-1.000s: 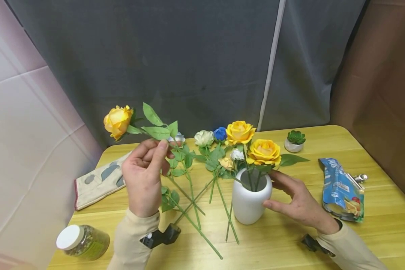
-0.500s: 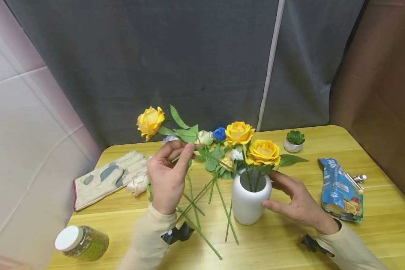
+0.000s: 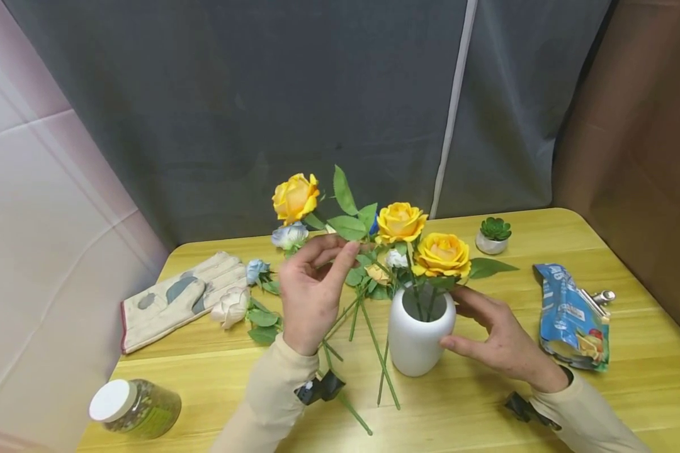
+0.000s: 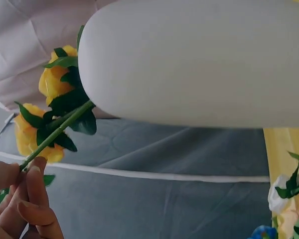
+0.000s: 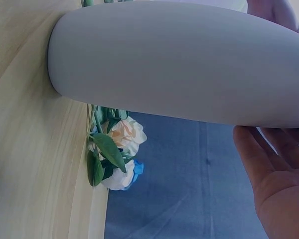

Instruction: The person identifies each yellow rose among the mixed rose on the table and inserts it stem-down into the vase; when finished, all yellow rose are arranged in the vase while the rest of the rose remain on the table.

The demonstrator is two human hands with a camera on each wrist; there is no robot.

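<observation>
Left hand (image 3: 316, 289) pinches the green stem (image 4: 55, 133) of a layered yellow rose (image 3: 296, 198), its bloom at ten o'clock from the smooth white rounded vase (image 3: 420, 352) bearing two yellow roses (image 3: 443, 255). Stem-to-vase contact cannot be confirmed. Right hand (image 3: 501, 336) grips the vase at three o'clock.

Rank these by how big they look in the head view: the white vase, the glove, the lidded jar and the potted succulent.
From largest to smallest:
1. glove and white vase, too alike to rank
2. lidded jar
3. potted succulent, clearly smallest
</observation>
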